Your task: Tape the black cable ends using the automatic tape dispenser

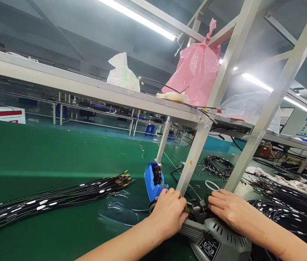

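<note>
A grey machine (225, 237) with slotted vents and a black label stands at the bottom right, its shape like a small bench grinder. Over its left part my left hand (169, 212) is closed, fingers curled down; what they grip is hidden behind the knuckles. My right hand (231, 210) is bent over the machine's far side, its fingers pressed together by a small dark round part; I cannot make out what it holds. Between the hands show dark metal machine parts (197, 209). A blue tape dispenser (149, 183) stands just beyond my left hand.
A bundle of black cables (47, 203) lies on the green table (61, 152) at left. Coiled cables (218, 165) and more bundles (284, 203) lie at right. White posts (194, 159) hold a shelf (88, 88) with a pink bag (197, 69). A white ring (212, 186) is near my right hand.
</note>
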The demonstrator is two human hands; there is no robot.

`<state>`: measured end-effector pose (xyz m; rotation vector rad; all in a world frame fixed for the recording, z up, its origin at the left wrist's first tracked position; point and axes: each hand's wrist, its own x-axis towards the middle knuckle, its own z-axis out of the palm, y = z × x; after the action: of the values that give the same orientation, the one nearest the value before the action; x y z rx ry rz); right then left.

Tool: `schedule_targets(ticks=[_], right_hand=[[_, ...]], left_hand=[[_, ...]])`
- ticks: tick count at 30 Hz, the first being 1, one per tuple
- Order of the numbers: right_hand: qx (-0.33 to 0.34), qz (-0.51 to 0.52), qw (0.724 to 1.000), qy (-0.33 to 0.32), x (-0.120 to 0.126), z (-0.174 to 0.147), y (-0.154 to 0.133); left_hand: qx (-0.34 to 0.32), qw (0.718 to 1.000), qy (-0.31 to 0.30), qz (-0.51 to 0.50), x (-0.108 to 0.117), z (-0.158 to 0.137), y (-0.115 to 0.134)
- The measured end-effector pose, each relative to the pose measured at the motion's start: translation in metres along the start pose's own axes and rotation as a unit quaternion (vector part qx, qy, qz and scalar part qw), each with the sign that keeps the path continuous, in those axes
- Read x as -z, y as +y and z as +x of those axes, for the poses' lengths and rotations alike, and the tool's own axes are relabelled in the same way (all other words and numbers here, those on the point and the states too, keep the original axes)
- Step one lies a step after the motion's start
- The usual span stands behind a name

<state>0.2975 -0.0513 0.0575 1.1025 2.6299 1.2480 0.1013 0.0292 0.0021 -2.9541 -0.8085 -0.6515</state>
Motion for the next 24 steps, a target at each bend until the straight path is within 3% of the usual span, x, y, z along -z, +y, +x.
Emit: schedule_targets(ticks=[5, 10, 14, 19, 24], right_hand=[[-0.003, -0.016, 1.000, 0.011, -0.005, -0.015, 0.000], [-0.108, -0.020, 0.994, 0.022, 0.000, -0.024, -0.009], [-0.141, 0.000, 0.989, 0.035, -0.003, -0.026, -0.021], [-0.176, 0.021, 0.984, 0.033, -0.011, -0.030, -0.031], [-0.225, 0.019, 0.973, 0.048, -0.003, -0.040, -0.034]], left_hand=[[-0.001, 1.000, 0.005, -0.008, 0.008, -0.005, -0.005], [0.009, 1.000, 0.026, -0.012, 0.018, -0.015, -0.014], [0.021, 0.999, 0.043, -0.014, 0.023, -0.023, -0.025], [0.040, 0.997, 0.060, -0.020, 0.033, -0.038, -0.043], [0.086, 0.995, 0.043, -0.016, 0.051, -0.063, -0.074]])
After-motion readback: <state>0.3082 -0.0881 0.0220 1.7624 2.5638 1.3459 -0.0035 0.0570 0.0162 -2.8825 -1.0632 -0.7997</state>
